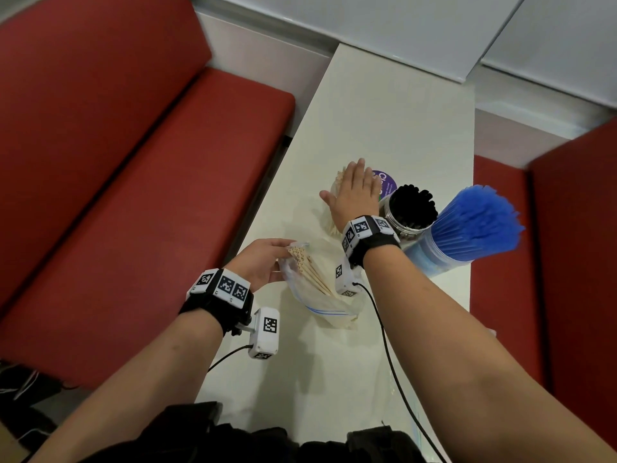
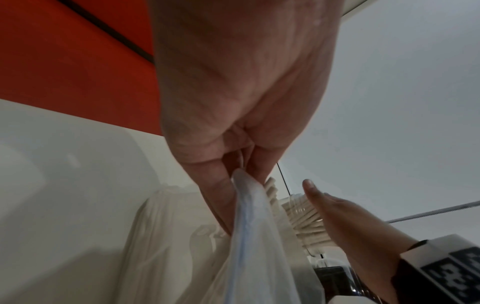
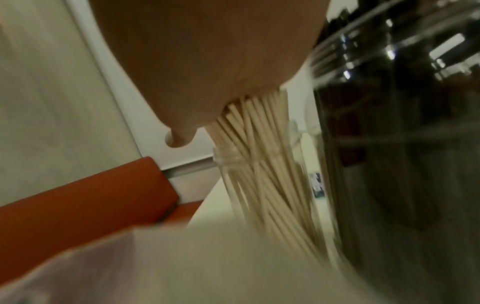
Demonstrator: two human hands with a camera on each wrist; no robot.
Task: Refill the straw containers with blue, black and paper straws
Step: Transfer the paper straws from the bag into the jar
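My right hand lies flat, fingers straight, pressing on the tops of paper straws that stand in a clear container. My left hand pinches the rim of a clear zip bag with a few paper straws still inside; the pinch on the bag edge shows in the left wrist view. A jar of black straws stands right of the paper ones, and a container of blue straws beside that.
All of this stands on a narrow white table between red benches. A purple round label lies behind the jars. Cables from the wrist cameras trail over the near table.
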